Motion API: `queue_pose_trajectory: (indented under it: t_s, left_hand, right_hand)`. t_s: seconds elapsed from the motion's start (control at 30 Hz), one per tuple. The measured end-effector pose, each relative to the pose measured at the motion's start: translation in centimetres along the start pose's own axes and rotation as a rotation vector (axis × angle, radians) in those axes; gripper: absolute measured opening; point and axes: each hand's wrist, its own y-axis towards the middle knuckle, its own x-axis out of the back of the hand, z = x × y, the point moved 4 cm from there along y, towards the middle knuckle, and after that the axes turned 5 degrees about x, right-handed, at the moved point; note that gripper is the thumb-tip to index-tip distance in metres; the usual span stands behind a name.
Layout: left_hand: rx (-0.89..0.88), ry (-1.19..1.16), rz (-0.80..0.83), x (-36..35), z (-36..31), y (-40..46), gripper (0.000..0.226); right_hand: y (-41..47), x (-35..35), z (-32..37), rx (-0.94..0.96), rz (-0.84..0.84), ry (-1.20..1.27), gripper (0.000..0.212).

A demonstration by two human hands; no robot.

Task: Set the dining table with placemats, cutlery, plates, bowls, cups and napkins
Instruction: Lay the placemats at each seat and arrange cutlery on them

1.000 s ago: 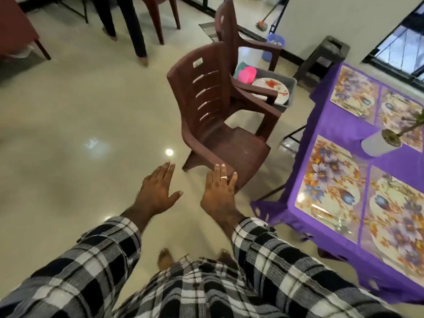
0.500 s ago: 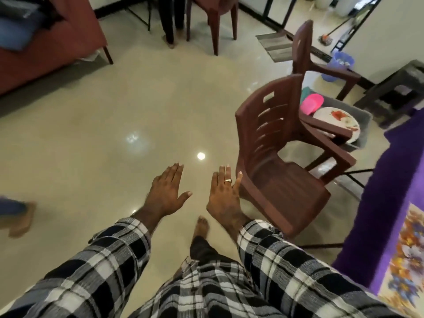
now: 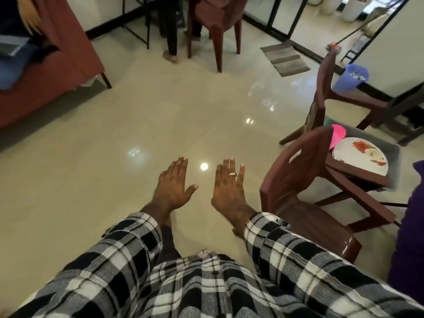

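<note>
Item one, tableware: a round white plate with a red floral print [image 3: 360, 158] lies in a grey plastic tub [image 3: 393, 152] at my right, with a bright pink plastic piece [image 3: 337, 133] tucked just behind the plate; what else the tub holds I cannot tell. The tub sits past the arm of a dark brown moulded plastic armchair [image 3: 305, 193], which stands between me and it.

Item two, the bench: only a strip of purple cloth [image 3: 408, 237] shows at the right edge of the view; I take it for the covered bench. No placemat, cutlery, bowl, cup or napkin is visible from here.

Item three, my grips: the left hand [image 3: 174, 183] and the right hand [image 3: 229, 188], the latter wearing a ring, hang palm-down over the glossy cream tiled floor [image 3: 137, 125], fingers straight and spread, holding nothing. Both are well apart from the plate.

Item four, surroundings: a second brown chair [image 3: 325, 92] behind the tub, a blue plastic bucket [image 3: 351, 79], a grey striped mat [image 3: 284, 59], a reddish-brown sofa [image 3: 52, 72] far left, another person's legs [image 3: 172, 40] beside a further chair.

Step in hand, by my judgement: fetching tableware, empty-handed. The next move calls for turning right, reaching round the armchair, and gripping the plate by its rim to carry it to the bench.
</note>
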Motion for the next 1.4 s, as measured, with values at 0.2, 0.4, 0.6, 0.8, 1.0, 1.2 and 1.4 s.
queue_pose_trajectory:
  t_s: [0.2, 0.4, 0.6, 0.8, 1.0, 1.2, 1.4]
  left_hand:
    - [-0.152, 0.023, 0.091, 3.3, 1.5, 14.6, 0.101]
    - [-0.390, 0.130, 0.174, 7.6, -1.7, 28.0, 0.100]
    - [-0.566, 0.155, 0.206, 8.2, -9.9, 41.9, 0.098]
    - [-0.600, 0.220, 0.213, 8.4, -16.7, 55.1, 0.095]
    - [-0.599, 0.169, 0.204, 11.0, -25.3, 66.1, 0.095]
    - [-0.676, 0.159, 0.201, 11.2, -33.4, 79.2, 0.093]
    - [-0.819, 0.180, 0.234, 11.6, -43.0, 93.6, 0.093]
  right_hand:
    - [10.7, 2.3, -4.5, -0.170, 0.038, -0.001, 0.095]
    - [17.2, 4.2, -10.1, -0.447, 0.025, 0.125, 0.090]
    - [23.5, 3.1, -18.6, -0.644, 0.000, 0.221, 0.091]
    - [32.0, 2.8, -29.5, -0.725, 0.054, 0.266, 0.092]
    - [40.4, 6.9, -41.2, -0.721, 0.048, 0.240, 0.090]
    - [49.7, 9.2, -51.1, -0.763, 0.032, 0.200, 0.092]
    - [57.7, 9.9, -62.4, -0.915, 0.047, 0.192, 0.090]
